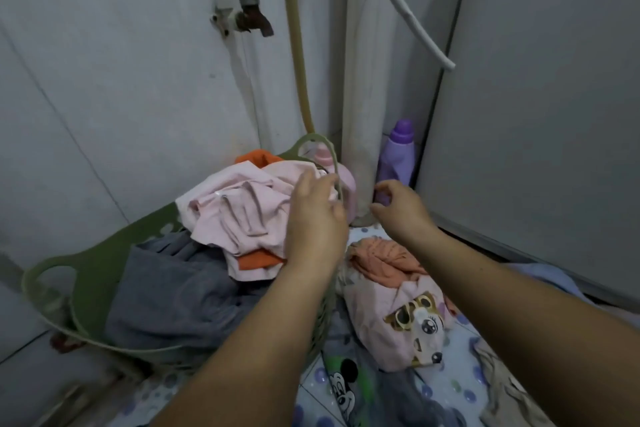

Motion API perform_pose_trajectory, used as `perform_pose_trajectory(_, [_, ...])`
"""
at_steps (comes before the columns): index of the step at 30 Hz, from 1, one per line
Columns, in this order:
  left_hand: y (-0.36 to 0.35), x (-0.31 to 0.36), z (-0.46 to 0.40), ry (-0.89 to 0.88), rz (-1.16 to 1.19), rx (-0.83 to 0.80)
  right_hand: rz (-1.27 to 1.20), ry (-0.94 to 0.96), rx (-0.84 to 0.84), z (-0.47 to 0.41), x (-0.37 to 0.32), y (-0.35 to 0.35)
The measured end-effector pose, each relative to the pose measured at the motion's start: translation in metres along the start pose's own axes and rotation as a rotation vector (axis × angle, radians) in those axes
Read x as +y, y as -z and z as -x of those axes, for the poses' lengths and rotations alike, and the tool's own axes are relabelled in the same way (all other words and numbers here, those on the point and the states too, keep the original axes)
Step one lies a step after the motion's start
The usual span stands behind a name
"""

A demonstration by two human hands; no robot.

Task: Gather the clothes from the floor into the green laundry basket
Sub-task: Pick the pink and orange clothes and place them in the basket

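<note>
The green laundry basket (79, 274) stands left of centre, holding a grey garment (173, 284), a pale pink garment (239, 211) on top and orange cloth (258, 158). My left hand (315, 218) hovers over the basket's right rim with relaxed fingers, holding nothing. My right hand (398, 206) is just right of the basket, fingers loosely curled and empty. On the floor to the right lies a pink cartoon-print garment (391, 319) with a peach cloth (388, 253) on it. A Mickey-print garment (346, 388) lies in front.
A pink bottle (343, 180) and a purple detergent bottle (398, 154) stand in the corner by white pipes (360, 87). A tap (251, 10) sticks out of the wall. A white appliance side (540, 114) closes the right. Beige cloth (502, 385) and blue cloth (547, 277) lie at right.
</note>
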State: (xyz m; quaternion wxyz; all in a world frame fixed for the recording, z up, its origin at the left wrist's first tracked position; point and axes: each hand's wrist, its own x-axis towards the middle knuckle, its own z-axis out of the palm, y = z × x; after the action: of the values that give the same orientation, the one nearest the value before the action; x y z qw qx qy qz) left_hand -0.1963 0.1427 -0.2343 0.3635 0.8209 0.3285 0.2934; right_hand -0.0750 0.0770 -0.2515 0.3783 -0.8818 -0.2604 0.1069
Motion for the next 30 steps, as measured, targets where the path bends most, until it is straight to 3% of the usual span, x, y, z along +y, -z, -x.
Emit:
perform_pose_trajectory(3, [-0.039, 0.003, 0.017, -0.094, -0.003, -0.167, 0.056, -0.086, -0.03, 0.004, 0.041, 0.007])
perform_pose_trajectory(8, [-0.095, -0.022, 0.044, 0.083, 0.052, -0.342, 0.158, -0.239, -0.183, 0.011, 0.118, -0.001])
perform_pose_trajectory(13, [-0.163, -0.097, 0.06, 0.528, 0.027, -0.444, 0.379, -0.279, -0.367, 0.021, 0.189, -0.029])
perform_pose_trajectory(18, [-0.192, -0.125, 0.063, 0.844, 0.093, -0.38, 0.357, -0.348, -0.373, 0.021, 0.219, -0.061])
perform_pose_trajectory(22, [-0.209, -0.131, 0.06, 1.045, 0.168, -0.301, 0.425, -0.261, -0.426, 0.007, 0.22, -0.072])
perform_pose_trajectory(25, [-0.211, -0.116, 0.05, 0.972, 0.01, -0.369, 0.564, -0.193, -0.575, -0.006, 0.213, -0.07])
perform_pose_trajectory(27, [-0.214, -0.099, 0.038, 0.876, 0.147, -0.333, 0.635, -0.158, -0.64, -0.016, 0.21, -0.068])
perform_pose_trajectory(30, [-0.221, -0.07, 0.018, 0.807, 0.546, -0.291, 0.669, -0.147, -0.627, -0.03, 0.213, -0.063])
